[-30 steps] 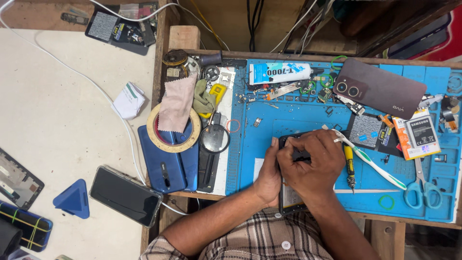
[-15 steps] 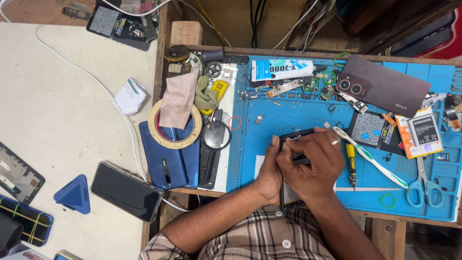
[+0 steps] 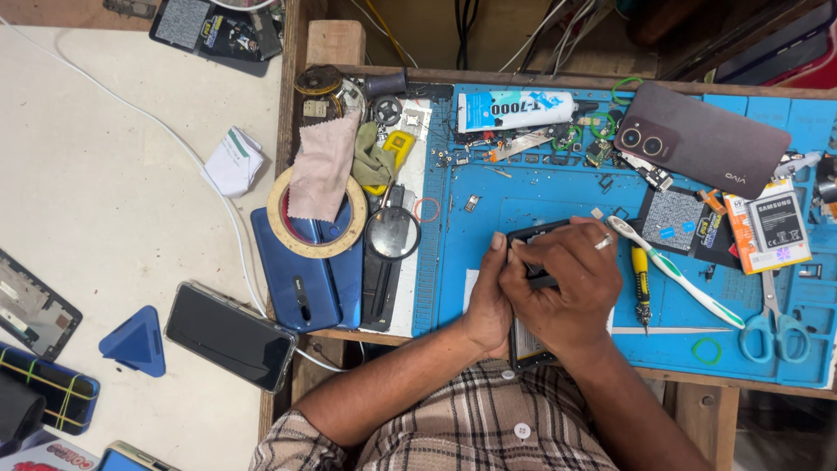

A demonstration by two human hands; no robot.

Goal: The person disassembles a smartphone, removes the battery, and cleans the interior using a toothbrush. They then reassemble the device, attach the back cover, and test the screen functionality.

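While both hands are closed over it, a dark phone (image 3: pixel 534 234) is held flat on the blue work mat (image 3: pixel 523 192), directly in front of the person's chest. The left hand (image 3: pixel 488 301) is clamped along the phone's left edge, its thumb stretched up to the top corner. The right hand (image 3: pixel 562 283) is laid across the body of the phone, fingers curled down and gripping it, so that most of the device is hidden; whether a small tool is pinched under those fingers cannot be told.

The step in hand is judged to be pressing or prying at the upper part of the phone, with the left hand serving as a brace. The next move would seem to call for steady, even pressure and a firm hold, since a slip could send the phone across the mat into the loose parts beyond the fingertips.

Just to the right of the right hand, a yellow-handled screwdriver (image 3: pixel 641 275) and a white-and-green toothbrush (image 3: pixel 676 270) are laid; farther right, scissors (image 3: pixel 772 318) are seen. To the left of the left hand, a magnifying glass (image 3: pixel 392 233) and a roll of tape (image 3: pixel 316 216) on a blue phone (image 3: pixel 305 275) are found. Beyond the hands, a tube of adhesive (image 3: pixel 516 111) is set.
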